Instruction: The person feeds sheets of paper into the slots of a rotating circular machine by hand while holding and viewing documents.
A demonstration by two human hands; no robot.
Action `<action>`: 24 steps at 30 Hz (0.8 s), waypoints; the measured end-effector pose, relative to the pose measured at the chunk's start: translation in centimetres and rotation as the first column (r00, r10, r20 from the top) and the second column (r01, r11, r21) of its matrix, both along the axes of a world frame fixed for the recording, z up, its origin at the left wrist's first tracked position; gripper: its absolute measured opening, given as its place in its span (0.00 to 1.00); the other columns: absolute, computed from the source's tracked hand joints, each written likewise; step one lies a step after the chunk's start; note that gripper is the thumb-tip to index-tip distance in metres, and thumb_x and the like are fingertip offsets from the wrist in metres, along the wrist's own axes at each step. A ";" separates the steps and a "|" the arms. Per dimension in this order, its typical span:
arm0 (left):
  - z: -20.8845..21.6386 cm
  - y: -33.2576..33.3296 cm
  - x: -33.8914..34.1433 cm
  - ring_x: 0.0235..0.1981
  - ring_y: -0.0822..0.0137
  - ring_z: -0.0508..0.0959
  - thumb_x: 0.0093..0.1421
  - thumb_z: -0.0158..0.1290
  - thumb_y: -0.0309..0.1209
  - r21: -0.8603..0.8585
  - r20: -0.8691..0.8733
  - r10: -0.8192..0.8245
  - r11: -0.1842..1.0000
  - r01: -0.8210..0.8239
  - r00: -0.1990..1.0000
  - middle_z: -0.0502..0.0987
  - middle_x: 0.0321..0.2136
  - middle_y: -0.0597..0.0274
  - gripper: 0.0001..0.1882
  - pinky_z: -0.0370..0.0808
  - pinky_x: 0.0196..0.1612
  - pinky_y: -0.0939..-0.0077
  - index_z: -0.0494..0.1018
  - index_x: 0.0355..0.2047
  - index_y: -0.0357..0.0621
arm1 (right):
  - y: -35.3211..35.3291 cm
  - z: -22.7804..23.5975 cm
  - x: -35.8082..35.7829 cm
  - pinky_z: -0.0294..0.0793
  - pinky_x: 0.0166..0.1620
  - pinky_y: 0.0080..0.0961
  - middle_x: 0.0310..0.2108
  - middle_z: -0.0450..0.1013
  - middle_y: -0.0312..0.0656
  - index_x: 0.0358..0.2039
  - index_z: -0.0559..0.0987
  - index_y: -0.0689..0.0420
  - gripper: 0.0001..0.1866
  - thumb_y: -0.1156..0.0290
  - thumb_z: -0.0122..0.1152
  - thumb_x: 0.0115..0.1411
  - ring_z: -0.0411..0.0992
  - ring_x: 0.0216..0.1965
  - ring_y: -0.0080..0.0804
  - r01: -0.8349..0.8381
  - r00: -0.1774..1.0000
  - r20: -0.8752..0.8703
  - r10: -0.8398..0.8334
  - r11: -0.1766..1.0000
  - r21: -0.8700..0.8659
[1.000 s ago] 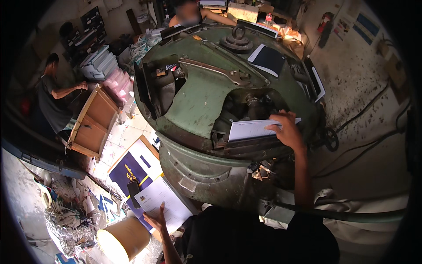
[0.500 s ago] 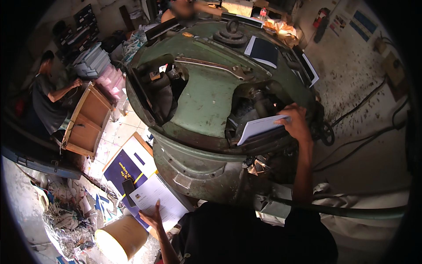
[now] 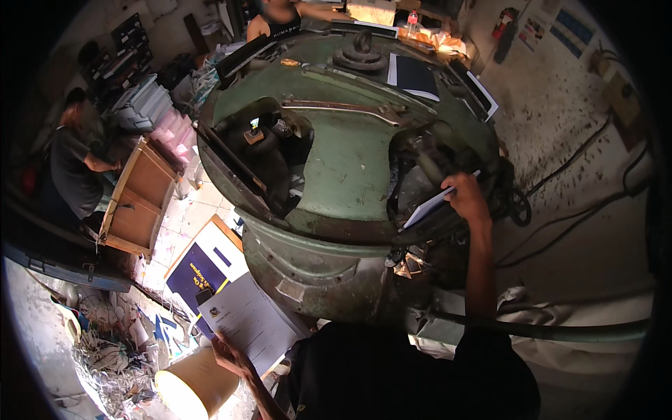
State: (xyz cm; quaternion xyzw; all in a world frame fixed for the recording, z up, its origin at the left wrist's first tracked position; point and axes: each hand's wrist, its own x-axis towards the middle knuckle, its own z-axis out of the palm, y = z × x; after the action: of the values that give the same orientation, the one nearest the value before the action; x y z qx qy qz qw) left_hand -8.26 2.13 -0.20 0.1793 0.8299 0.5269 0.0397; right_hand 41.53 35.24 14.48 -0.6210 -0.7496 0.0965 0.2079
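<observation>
My right hand (image 3: 465, 199) grips the upper end of a thin white paper booklet (image 3: 428, 210), its fingers closed. That booklet stands on edge, tilted, at the near right rim of a round green machine (image 3: 350, 175), beside a dark opening. Lower left, my left hand (image 3: 232, 358) is closed on the near left edge of a stack of printed white sheets (image 3: 252, 318); some of its fingers are hidden. The stack lies over a dark blue and white printed board (image 3: 189, 276) and partly covers a dark phone (image 3: 204, 295).
A long wrench (image 3: 343, 107) and a dark-covered booklet (image 3: 414, 75) lie on the machine. One person (image 3: 276, 24) is behind it; another (image 3: 73, 161) is at left by a wooden frame (image 3: 140, 199). A yellow bucket (image 3: 199, 381) stands near paper scraps (image 3: 119, 357).
The openings in the machine's top have shifted right. The booklet in my right hand has turned more edge-on. My left fingers have closed on the sheets, which have shifted over the phone.
</observation>
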 end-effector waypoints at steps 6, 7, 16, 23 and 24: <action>12.5 1.0 0.4 0.25 0.75 0.64 0.70 0.47 0.39 0.091 -0.111 -0.373 0.919 0.383 0.921 0.69 0.20 0.66 0.20 0.61 0.30 0.77 0.70 0.28 0.34 | -1.9 3.7 -3.8 0.75 0.48 0.33 0.40 0.79 0.48 0.39 0.81 0.62 0.18 0.78 0.71 0.44 0.77 0.44 0.44 -0.105 0.994 0.028 0.108 0.991 -0.081; 13.2 1.7 0.8 0.24 0.79 0.58 0.70 0.47 0.38 0.194 -0.094 -0.377 0.901 0.388 0.922 0.63 0.18 0.72 0.19 0.53 0.28 0.80 0.65 0.23 0.40 | -2.2 4.6 -5.5 0.74 0.49 0.32 0.40 0.79 0.47 0.40 0.81 0.62 0.19 0.73 0.73 0.46 0.77 0.45 0.41 -0.190 0.980 -0.093 0.178 0.970 -0.153; 16.1 11.0 9.3 0.29 0.83 0.62 0.71 0.46 0.34 0.796 0.338 -0.611 0.591 0.129 0.716 0.70 0.26 0.74 0.13 0.59 0.36 0.85 0.69 0.29 0.42 | -6.0 6.6 -15.3 0.70 0.56 0.31 0.49 0.76 0.46 0.60 0.67 0.65 0.44 0.63 0.79 0.46 0.74 0.50 0.33 -0.864 0.452 -0.791 0.413 0.423 -0.273; 13.4 11.3 11.4 0.45 0.69 0.78 0.68 0.52 0.38 0.590 0.504 -0.781 0.624 0.513 0.370 0.78 0.46 0.58 0.20 0.76 0.50 0.69 0.71 0.55 0.39 | -7.2 7.7 -15.7 0.71 0.36 0.24 0.29 0.78 0.42 0.38 0.80 0.66 0.15 0.65 0.67 0.59 0.72 0.30 0.23 -0.496 0.651 -0.741 0.164 0.831 -0.252; 12.6 10.9 11.1 0.45 0.69 0.78 0.68 0.52 0.38 0.596 0.496 -0.785 0.618 0.512 0.371 0.78 0.46 0.58 0.20 0.76 0.50 0.69 0.71 0.55 0.39 | -7.4 8.0 -15.2 0.71 0.36 0.24 0.29 0.78 0.42 0.38 0.80 0.66 0.15 0.65 0.67 0.59 0.72 0.30 0.23 -0.497 0.651 -0.739 0.173 0.833 -0.243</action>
State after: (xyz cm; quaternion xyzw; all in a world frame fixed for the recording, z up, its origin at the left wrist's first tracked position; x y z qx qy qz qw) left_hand 2.81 13.03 12.43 0.2778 0.4925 0.6255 0.5376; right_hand 26.32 27.89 22.51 -0.4147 -0.6806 0.5193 0.3085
